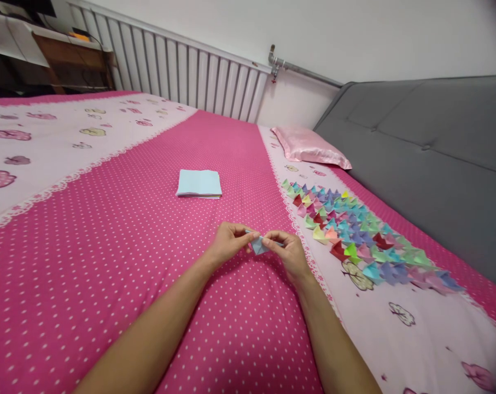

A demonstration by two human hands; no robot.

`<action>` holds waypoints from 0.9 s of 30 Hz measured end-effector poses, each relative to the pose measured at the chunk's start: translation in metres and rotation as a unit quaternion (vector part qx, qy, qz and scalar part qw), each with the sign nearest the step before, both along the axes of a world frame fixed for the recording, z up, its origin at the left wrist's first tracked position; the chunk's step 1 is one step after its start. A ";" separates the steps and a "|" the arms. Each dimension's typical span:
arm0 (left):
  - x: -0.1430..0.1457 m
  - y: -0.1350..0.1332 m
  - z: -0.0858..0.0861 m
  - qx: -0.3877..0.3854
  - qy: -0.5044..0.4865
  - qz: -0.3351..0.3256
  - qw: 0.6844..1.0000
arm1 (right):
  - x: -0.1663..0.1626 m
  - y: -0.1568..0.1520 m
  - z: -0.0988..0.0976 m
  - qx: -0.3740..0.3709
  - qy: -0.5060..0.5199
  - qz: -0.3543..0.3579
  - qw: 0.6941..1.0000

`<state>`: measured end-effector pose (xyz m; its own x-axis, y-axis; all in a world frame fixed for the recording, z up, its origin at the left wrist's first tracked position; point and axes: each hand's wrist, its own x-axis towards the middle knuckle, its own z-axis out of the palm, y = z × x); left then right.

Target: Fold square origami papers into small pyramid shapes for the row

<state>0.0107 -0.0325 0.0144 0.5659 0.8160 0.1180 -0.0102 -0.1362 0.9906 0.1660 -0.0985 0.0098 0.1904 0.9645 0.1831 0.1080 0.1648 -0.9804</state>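
A small piece of folded light-blue paper [259, 245] is held between my two hands, above the pink dotted bedspread. My left hand [231, 241] pinches its left side between thumb and fingers. On the other side, my right hand [287, 250] grips the paper's right edge the same way. A pointed lower part of the paper shows between the thumbs; the rest is hidden by my fingers. Beyond my left hand lies a stack of light-blue paper sheets [199, 183], with other colours showing at its edge. To the right stand rows of many-coloured folded paper boats [350, 230].
The bed's bedspread [128, 262] spreads all around. A pink satin pillow [311, 146] rests near the grey padded headboard [428, 148] at the right. Along the wall at the back runs a white radiator [182, 68]. A wooden desk [73, 57] stands at the far left.
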 end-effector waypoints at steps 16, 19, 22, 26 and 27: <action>0.005 -0.007 -0.004 -0.107 -0.043 -0.101 0.988 | -0.010 0.002 -0.004 -0.012 0.111 -0.029 0.993; 0.006 -0.005 -0.007 -0.121 -0.046 -0.109 0.986 | -0.010 0.003 -0.002 -0.002 0.120 -0.019 0.993; 0.005 -0.003 -0.008 -0.134 -0.045 -0.103 0.985 | -0.008 0.003 -0.001 -0.006 0.142 -0.012 0.990; 0.003 -0.002 -0.006 -0.147 -0.075 -0.077 0.983 | -0.006 0.003 -0.002 -0.006 0.135 -0.017 0.991; 0.003 -0.002 -0.005 -0.151 -0.088 -0.069 0.982 | -0.005 0.002 -0.002 -0.003 0.129 -0.014 0.992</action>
<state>0.0138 -0.0347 0.0089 0.6664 0.7455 -0.0122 -0.1821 0.1786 0.9669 0.1606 -0.0962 0.0081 0.2570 0.9591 0.1188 -0.1411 0.1588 -0.9772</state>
